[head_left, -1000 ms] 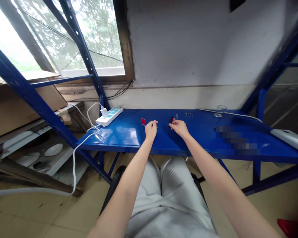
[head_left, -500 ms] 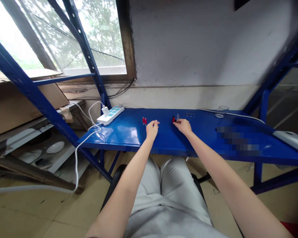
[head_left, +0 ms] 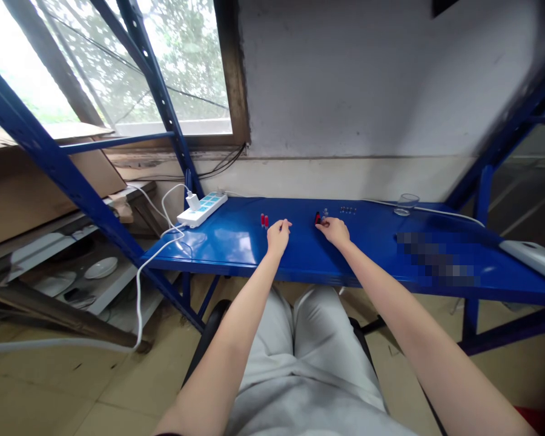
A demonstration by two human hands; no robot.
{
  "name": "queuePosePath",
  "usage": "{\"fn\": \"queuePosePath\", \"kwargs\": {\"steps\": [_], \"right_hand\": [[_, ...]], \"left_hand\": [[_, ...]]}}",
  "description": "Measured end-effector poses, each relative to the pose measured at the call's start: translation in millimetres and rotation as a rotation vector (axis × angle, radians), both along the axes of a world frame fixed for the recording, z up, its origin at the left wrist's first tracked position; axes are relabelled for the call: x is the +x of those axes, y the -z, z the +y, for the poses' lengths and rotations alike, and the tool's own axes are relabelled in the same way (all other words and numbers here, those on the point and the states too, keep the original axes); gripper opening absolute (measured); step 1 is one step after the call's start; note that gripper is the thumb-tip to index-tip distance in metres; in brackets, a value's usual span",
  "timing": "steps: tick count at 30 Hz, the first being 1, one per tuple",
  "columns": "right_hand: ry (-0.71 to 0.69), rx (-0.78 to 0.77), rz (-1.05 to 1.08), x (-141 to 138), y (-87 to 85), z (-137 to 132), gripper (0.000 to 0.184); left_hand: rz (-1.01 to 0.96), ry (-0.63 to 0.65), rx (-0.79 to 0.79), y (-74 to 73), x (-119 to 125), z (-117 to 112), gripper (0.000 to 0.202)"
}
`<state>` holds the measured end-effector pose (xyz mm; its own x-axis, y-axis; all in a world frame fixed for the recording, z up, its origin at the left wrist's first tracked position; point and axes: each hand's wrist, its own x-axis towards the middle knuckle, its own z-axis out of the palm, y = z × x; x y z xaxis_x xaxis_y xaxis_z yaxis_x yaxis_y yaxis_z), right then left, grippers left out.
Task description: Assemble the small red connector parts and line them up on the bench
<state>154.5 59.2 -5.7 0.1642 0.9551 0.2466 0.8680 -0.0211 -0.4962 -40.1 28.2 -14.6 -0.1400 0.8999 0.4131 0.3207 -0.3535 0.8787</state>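
The right hand [head_left: 336, 231] is bunched at a red-and-black piece [head_left: 318, 217] on the counter [head_left: 309, 261], probably to steady it; the left hand [head_left: 278, 236] is curled narrow, whether either grips anything cannot be told

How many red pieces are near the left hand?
2: the left red piece and, beside it, the right red piece, both left of the left hand. More may be hidden.
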Motion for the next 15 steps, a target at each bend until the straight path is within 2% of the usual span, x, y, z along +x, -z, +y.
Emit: {"fn": "queuePosePath", "kwargs": {"steps": [7, 15], "right_hand": [[-0.02, -0.133, 0.07, 14.2, -5.4, 4.0, 0.019], [0.048, -0.074, 0.073, 16.0, -3.3, 6.0, 0.015]], "left_hand": [[-0.002, 0.005, 0.001, -1.8, 0.0, -1.0, 0.038], [-0.033, -0.011, -0.006, -3.7, 0.8, -2.7, 0.037]]}}
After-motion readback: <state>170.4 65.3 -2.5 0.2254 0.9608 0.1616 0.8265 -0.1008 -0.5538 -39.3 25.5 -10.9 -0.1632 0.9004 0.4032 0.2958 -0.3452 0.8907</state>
